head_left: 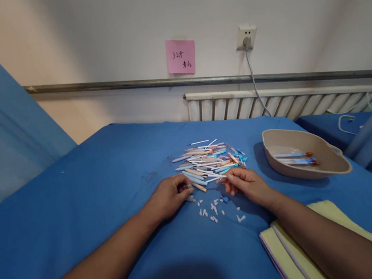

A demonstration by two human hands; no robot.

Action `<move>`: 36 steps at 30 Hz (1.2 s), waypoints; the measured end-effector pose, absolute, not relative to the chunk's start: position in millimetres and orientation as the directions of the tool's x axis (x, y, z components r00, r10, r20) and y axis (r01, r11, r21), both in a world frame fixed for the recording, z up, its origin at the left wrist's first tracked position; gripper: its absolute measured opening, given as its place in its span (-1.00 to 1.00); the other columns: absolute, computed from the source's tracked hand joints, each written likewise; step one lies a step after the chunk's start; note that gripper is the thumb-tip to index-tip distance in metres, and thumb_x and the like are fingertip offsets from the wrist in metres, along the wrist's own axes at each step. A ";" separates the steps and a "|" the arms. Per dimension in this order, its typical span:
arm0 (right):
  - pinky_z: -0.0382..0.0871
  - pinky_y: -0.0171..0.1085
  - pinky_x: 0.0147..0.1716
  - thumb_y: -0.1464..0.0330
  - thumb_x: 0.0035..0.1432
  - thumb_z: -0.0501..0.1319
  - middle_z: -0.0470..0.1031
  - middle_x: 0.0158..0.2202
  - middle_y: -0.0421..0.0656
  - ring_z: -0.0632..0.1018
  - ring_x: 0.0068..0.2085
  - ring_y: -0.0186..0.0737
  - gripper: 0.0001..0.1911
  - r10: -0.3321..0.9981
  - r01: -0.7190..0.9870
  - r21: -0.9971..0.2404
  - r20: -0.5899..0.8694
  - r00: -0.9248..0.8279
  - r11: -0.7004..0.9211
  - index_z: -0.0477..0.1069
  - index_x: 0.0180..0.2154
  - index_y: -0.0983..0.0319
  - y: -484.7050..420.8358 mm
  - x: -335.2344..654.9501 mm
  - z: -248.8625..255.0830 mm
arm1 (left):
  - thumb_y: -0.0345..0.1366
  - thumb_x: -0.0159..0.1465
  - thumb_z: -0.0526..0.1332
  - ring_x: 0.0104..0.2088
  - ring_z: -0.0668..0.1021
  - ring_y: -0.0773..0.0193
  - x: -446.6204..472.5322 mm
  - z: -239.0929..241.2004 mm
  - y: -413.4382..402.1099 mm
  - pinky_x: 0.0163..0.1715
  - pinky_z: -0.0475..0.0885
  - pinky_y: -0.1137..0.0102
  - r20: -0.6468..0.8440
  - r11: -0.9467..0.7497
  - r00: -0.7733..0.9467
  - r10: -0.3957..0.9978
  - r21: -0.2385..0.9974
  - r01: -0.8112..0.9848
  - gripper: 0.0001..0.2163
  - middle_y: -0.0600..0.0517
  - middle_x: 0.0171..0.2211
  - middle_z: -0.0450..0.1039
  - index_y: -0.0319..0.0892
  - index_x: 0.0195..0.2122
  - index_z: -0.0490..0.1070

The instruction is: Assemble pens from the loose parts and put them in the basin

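Note:
My right hand [244, 183] pinches a thin white pen refill [216, 178] that points left, at the front edge of a pile of loose pen parts [209, 161]. The pile mixes white refills, pale blue and orange barrels, and bright blue and orange small pieces. At the pile's left front, my left hand [171, 195] has its fingers curled together. A pale, translucent piece shows by its fingertips, but I cannot make out what it is. Between and below the hands lie several small white cone-shaped pieces [214, 208] and a small blue piece [225, 199].
A beige basket [338, 166] at the right holds several pens [296, 160] with orange ends. A folded yellow towel [281, 255] lies under my right forearm on the blue-covered surface [78, 208]. Behind are a metal rail [124, 83], a radiator [232, 103] and a plugged-in cable [253, 75].

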State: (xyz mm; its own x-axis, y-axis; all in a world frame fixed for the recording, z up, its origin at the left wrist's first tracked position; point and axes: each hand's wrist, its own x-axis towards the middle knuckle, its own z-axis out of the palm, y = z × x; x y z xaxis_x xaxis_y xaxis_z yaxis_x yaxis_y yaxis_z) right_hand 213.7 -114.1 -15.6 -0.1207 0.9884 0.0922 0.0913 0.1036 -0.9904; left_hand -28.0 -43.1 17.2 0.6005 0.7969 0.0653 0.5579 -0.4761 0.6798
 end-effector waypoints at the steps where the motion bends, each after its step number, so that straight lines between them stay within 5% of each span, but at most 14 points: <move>1: 0.24 -0.39 -0.53 0.03 0.16 0.10 0.42 -0.52 -0.21 0.39 -0.55 -0.40 -0.59 0.989 0.092 -0.990 0.092 -0.119 0.103 0.38 -0.36 0.27 -114.0 213.6 -15.7 | -0.22 0.16 0.16 -0.46 0.42 0.31 -28.3 17.6 -42.9 -0.44 0.29 0.46 0.051 -0.472 0.608 0.792 0.682 0.558 -0.85 0.10 -0.50 0.40 -0.18 -0.36 0.43; 14: 0.25 -0.38 -0.52 0.02 0.16 0.09 0.43 -0.52 -0.21 0.39 -0.55 -0.40 -0.58 0.986 0.112 -0.986 0.110 -0.128 0.125 0.37 -0.36 0.27 -113.4 213.2 -16.8 | -0.11 0.11 0.21 -0.56 0.36 0.34 -29.3 12.6 -37.5 -0.56 0.19 0.49 -0.006 -0.343 0.525 0.851 0.751 0.564 -0.77 0.14 -0.60 0.34 -0.20 -0.44 0.42; 25: 0.27 -0.37 -0.49 0.05 0.19 0.08 0.42 -0.52 -0.21 0.39 -0.54 -0.39 -0.60 0.981 0.143 -0.978 0.134 -0.141 0.154 0.37 -0.34 0.26 -114.7 213.3 -17.7 | -0.15 0.04 0.30 -0.48 0.42 0.33 -25.9 26.4 -46.1 -0.46 0.33 0.43 -0.066 -0.072 0.493 0.867 0.964 0.255 -0.76 0.03 -0.48 0.41 -0.25 -0.45 0.38; 36: 0.29 -0.37 -0.46 0.09 0.22 0.06 0.43 -0.49 -0.21 0.40 -0.51 -0.38 -0.63 0.973 0.160 -0.967 0.173 -0.151 0.197 0.38 -0.33 0.26 -117.8 212.8 -15.8 | -0.19 0.01 0.35 -0.48 0.41 0.37 -25.7 29.4 -48.3 -0.44 0.29 0.46 -0.083 0.037 0.419 0.904 0.993 0.115 -0.75 0.07 -0.50 0.41 -0.22 -0.36 0.43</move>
